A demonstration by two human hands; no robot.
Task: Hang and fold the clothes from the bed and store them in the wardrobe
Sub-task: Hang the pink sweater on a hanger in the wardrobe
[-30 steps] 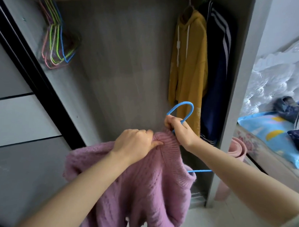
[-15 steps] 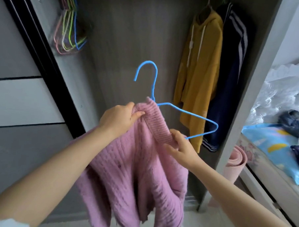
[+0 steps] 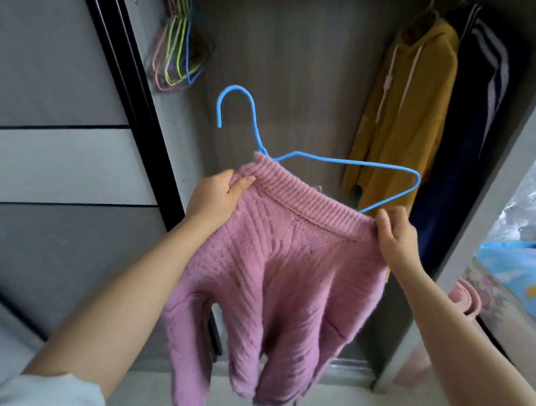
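Observation:
A pink knitted sweater (image 3: 276, 270) hangs in front of the open wardrobe (image 3: 282, 65). A blue wire hanger (image 3: 348, 161) sticks out of its ribbed collar, hook up and right arm bare. My left hand (image 3: 218, 194) pinches the collar's left end. My right hand (image 3: 396, 233) pinches the collar's right end, just under the hanger's right corner. The hanger's left arm is hidden inside the knit.
A yellow hoodie (image 3: 409, 110) and a dark striped jacket (image 3: 476, 120) hang at the wardrobe's right. Several coloured spare hangers (image 3: 178, 51) hang at the upper left. A sliding door (image 3: 58, 132) stands left. The bed (image 3: 515, 269) and a rolled pink mat (image 3: 468, 297) lie right.
My right hand moved rightward along the collar and stretched it wide. The hanger sits deeper in the neck opening. The sweater now hangs spread between both hands.

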